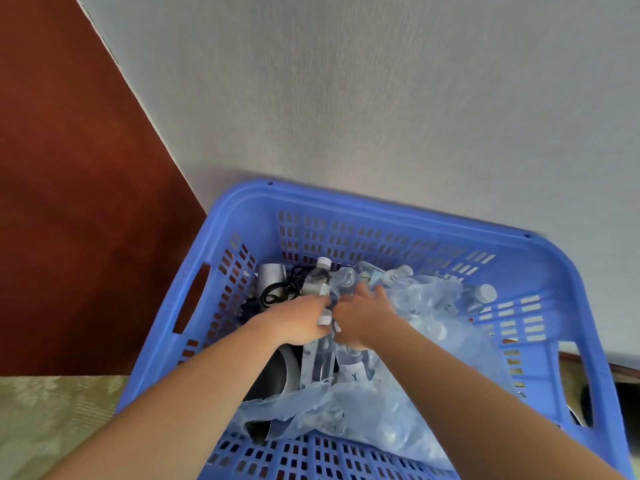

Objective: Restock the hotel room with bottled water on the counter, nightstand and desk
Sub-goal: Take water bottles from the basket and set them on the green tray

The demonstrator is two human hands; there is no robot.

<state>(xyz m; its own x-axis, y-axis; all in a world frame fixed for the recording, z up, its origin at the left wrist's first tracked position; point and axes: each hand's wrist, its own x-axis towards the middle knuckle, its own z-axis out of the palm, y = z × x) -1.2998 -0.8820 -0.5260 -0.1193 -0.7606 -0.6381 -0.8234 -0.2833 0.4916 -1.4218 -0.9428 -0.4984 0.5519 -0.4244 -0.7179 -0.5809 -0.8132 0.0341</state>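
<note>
Your left hand (298,320) grips a clear, white-capped bottle (320,362) at the blue basket's (381,216) middle; your right hand (363,317), just beside it, rests on plastic-wrapped bottles (426,317), its grip unclear.

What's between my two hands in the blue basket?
In the head view, a white bottle cap shows in the narrow gap between the left hand and right hand, its clear bottle running below.

blue basket (381,209) | water bottles (317,282), plastic wrap (363,410), black cable (277,292), maybe kettle (280,372)
</note>
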